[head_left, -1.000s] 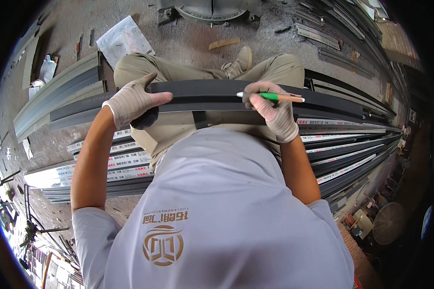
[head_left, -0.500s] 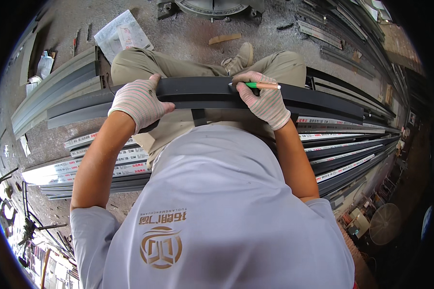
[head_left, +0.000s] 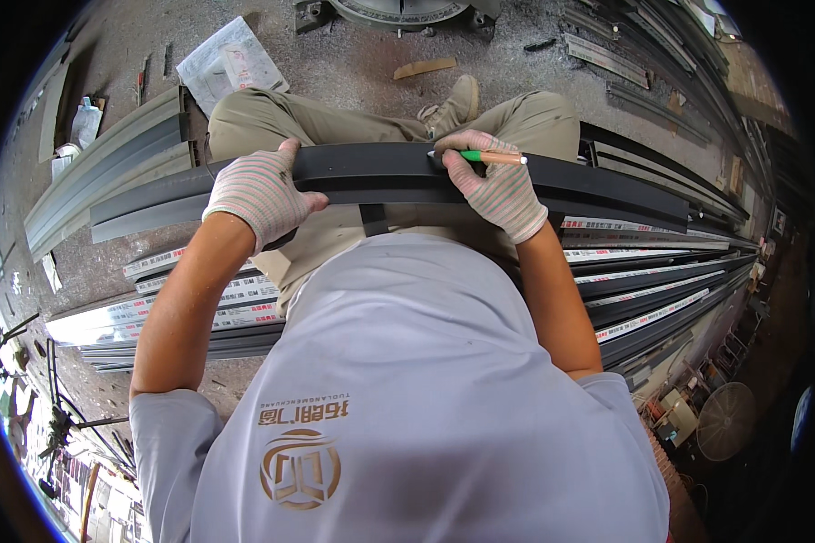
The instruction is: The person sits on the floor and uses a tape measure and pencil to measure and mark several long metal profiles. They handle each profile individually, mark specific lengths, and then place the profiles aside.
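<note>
A long, dark-grey metal profile [head_left: 371, 163] crosses the seated person's tan-trousered legs [head_left: 536, 122], both ends jutting well past them. Beyond its far edge, speckled grey floor [head_left: 349, 77] stretches toward a curved grey machine base [head_left: 398, 13]. The striped-gloved left hand [head_left: 258, 195] clasps the profile, thumb at the near edge; the right hand [head_left: 500, 188] pinches a slim green-and-copper pen [head_left: 484, 157], tip against the upper face.

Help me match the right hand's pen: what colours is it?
The pen is green toward the pale tip and pinkish-orange behind, clearest in the head view.
</note>
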The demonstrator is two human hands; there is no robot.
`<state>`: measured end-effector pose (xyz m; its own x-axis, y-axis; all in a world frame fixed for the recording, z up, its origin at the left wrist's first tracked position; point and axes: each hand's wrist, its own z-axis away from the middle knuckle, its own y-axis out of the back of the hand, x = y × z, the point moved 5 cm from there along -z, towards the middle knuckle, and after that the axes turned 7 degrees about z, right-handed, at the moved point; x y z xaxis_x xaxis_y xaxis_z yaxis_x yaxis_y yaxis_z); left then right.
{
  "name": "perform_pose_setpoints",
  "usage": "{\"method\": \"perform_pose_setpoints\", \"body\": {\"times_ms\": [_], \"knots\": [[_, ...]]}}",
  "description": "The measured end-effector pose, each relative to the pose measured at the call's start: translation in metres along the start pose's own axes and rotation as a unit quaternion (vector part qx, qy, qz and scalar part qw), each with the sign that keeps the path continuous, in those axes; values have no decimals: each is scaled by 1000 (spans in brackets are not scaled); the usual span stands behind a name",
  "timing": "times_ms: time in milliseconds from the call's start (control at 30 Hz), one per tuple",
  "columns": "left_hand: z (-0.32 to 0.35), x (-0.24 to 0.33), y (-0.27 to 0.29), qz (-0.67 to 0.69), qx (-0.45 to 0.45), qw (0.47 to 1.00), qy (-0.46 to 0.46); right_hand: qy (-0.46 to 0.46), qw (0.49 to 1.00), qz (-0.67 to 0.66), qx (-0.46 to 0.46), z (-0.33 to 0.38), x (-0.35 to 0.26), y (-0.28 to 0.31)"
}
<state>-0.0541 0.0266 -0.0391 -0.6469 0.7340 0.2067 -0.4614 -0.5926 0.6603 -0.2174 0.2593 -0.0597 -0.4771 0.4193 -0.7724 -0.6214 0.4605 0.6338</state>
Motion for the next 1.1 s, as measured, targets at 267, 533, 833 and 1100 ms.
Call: {"method": "perform_pose_setpoints", "body": {"times_ms": [267, 533, 833, 1100], "knots": [[1, 6, 6, -15, -46, 999, 12, 17, 1000, 4, 15, 0, 0, -1], [-3, 2, 2, -16, -17, 1000, 5, 18, 1000, -12, -1, -1, 1, -1], [-3, 2, 1, -15, -7, 1000, -1, 7, 1000, -4, 14, 0, 2, -1], [1, 6, 7, -16, -41, 999, 4, -3, 1000, -21, -5, -2, 1, -1]]}}
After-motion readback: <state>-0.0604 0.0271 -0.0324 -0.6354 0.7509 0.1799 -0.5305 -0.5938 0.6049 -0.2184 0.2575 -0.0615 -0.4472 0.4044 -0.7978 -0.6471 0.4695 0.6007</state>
